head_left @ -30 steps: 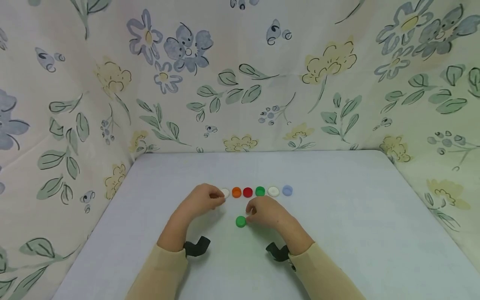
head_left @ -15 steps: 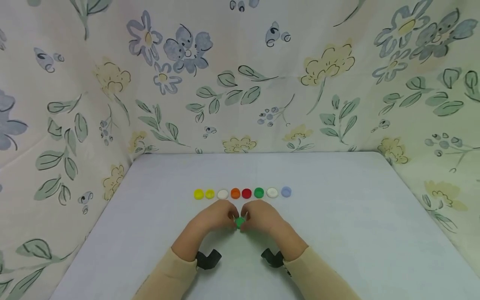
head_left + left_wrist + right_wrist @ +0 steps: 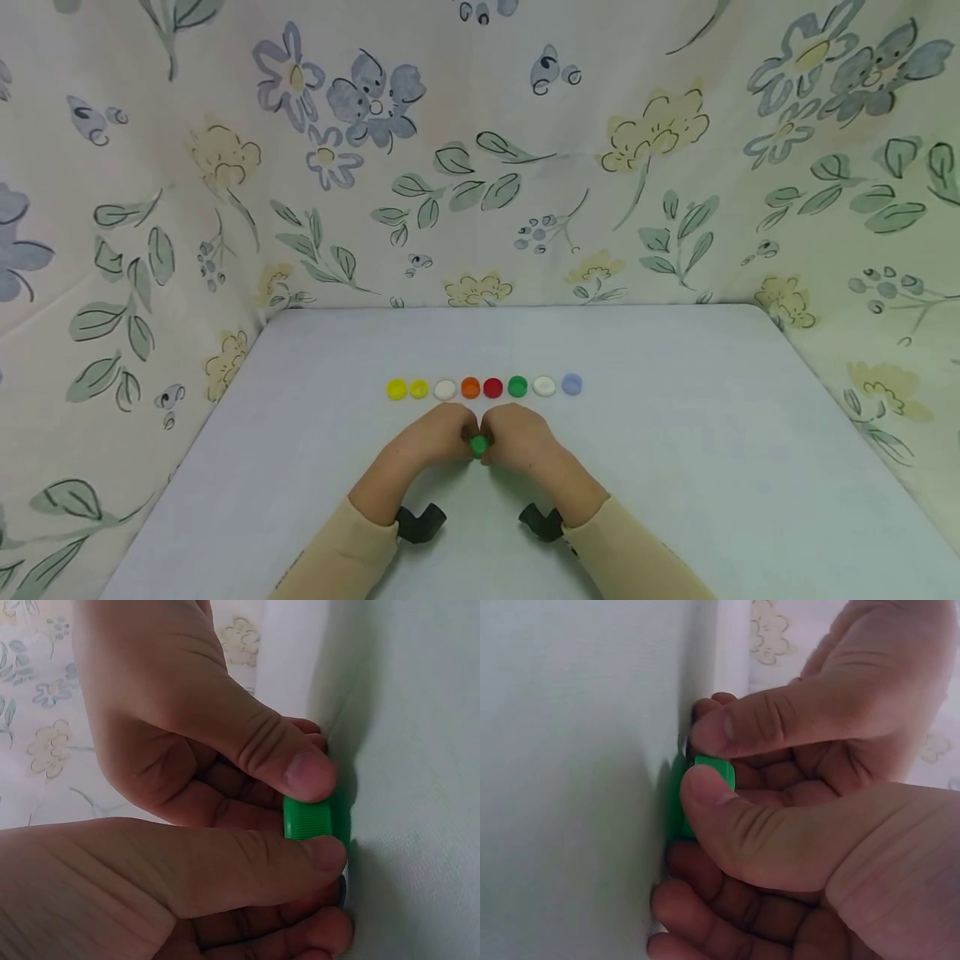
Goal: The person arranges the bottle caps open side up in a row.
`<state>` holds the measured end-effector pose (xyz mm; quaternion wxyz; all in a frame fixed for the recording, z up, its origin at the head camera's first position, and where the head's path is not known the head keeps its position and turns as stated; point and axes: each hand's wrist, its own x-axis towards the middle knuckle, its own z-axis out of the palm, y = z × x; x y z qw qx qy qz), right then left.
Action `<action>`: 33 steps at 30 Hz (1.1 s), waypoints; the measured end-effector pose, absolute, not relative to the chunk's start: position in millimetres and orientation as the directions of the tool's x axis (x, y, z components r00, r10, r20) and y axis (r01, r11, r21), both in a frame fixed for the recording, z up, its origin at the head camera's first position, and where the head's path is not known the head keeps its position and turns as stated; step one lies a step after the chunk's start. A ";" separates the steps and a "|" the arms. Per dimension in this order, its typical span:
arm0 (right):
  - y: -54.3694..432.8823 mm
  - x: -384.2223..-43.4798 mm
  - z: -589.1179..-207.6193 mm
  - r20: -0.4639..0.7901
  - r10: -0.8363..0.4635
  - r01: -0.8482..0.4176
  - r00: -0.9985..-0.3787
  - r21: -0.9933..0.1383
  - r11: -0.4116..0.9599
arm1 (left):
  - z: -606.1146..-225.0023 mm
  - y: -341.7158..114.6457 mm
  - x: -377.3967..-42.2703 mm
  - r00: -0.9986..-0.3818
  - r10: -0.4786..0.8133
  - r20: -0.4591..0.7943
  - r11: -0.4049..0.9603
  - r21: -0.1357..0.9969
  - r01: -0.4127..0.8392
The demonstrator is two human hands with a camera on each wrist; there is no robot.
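A green bottle cap point(image 3: 478, 447) is held between both hands, low over the white table. My left hand point(image 3: 437, 435) pinches its left side and my right hand point(image 3: 522, 437) its right side. Ridges on the cap point(image 3: 306, 820) show between the two thumbs in the left wrist view. From the right wrist, only a corner of the cap point(image 3: 724, 769) shows past the right thumb point(image 3: 705, 787). Curled fingers hide much of the cap, and its underside cannot be seen.
Beyond the hands runs a row of caps: two yellow point(image 3: 397, 389), one white point(image 3: 445, 390), one orange point(image 3: 470, 387), one red point(image 3: 492, 388), another green point(image 3: 517, 387), another white point(image 3: 544, 386) and one pale blue point(image 3: 572, 384). Floral cloth point(image 3: 480, 167) hangs behind the table point(image 3: 675, 400).
My left hand has left the row's left end, uncovering the yellow caps, and come in to the near green cap. Both hands now pinch that cap, which had only the right hand beside it.
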<state>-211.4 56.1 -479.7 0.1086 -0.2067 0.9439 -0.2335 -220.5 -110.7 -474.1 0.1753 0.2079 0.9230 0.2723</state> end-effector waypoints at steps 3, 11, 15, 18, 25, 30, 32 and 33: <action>57.7 -212.0 -478.8 -0.119 -0.445 -0.330 -0.887 -0.511 0.794 | -473.8 -110.9 -220.7 -0.849 0.483 -0.212 0.765 0.574 0.292; 59.9 -212.4 -474.5 -0.148 -0.459 -0.324 -0.876 -0.523 0.788 | -466.9 -116.4 -220.2 -0.833 0.505 -0.224 0.756 0.582 0.301; 59.9 -212.2 -472.2 -0.144 -0.453 -0.326 -0.880 -0.511 0.795 | -462.7 -119.7 -219.9 -0.829 0.510 -0.231 0.749 0.592 0.296; 60.2 -213.1 -471.7 -0.143 -0.451 -0.326 -0.881 -0.507 0.798 | -462.0 -120.3 -220.4 -0.824 0.517 -0.232 0.743 0.599 0.298; 65.6 -217.5 -471.3 -0.122 -0.437 -0.326 -0.891 -0.497 0.804 | -463.7 -119.0 -222.3 -0.826 0.524 -0.209 0.741 0.591 0.320; 72.6 -220.8 -469.0 -0.098 -0.419 -0.318 -0.903 -0.504 0.803 | -464.0 -118.5 -221.7 -0.834 0.529 -0.158 0.726 0.592 0.349; 75.0 -221.9 -467.1 -0.092 -0.416 -0.315 -0.905 -0.515 0.798 | -463.5 -117.9 -221.3 -0.835 0.534 -0.135 0.717 0.596 0.363; 76.1 -222.5 -466.1 -0.090 -0.414 -0.312 -0.906 -0.521 0.795 | -463.3 -117.4 -221.2 -0.834 0.537 -0.124 0.712 0.597 0.369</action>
